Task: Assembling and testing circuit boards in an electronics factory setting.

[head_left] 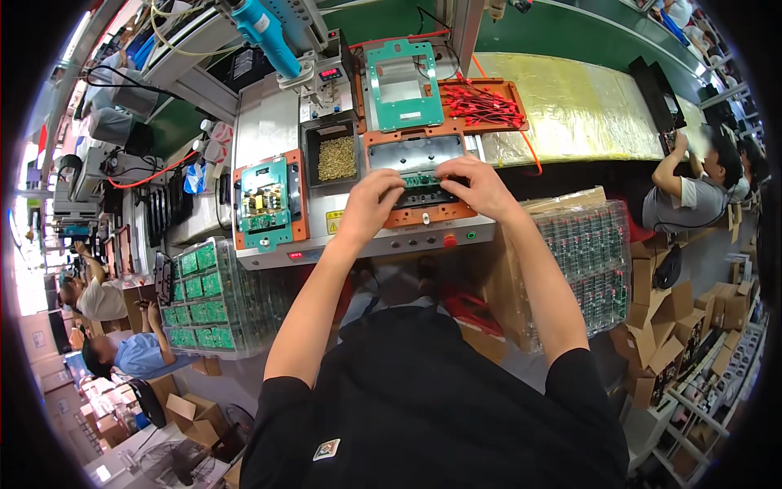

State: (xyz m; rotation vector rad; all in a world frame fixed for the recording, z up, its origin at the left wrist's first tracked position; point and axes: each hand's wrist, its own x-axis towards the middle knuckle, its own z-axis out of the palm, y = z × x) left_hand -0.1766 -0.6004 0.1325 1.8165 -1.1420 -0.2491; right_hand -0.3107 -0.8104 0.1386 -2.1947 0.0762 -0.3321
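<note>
My left hand and my right hand come together over an orange fixture. Between their fingertips is a narrow green circuit board, pinched at its two ends. Under and behind it a black housing lies in the fixture. Whether the board rests on the housing or is held just above it, I cannot tell. A second orange fixture, left of my hands, bears a green plate and a populated circuit board.
A black bin holds brass-coloured screws. Overhead hangs a blue electric screwdriver. Behind the fixture are a green frame and red cables. Trays of boards stand either side; people work beyond.
</note>
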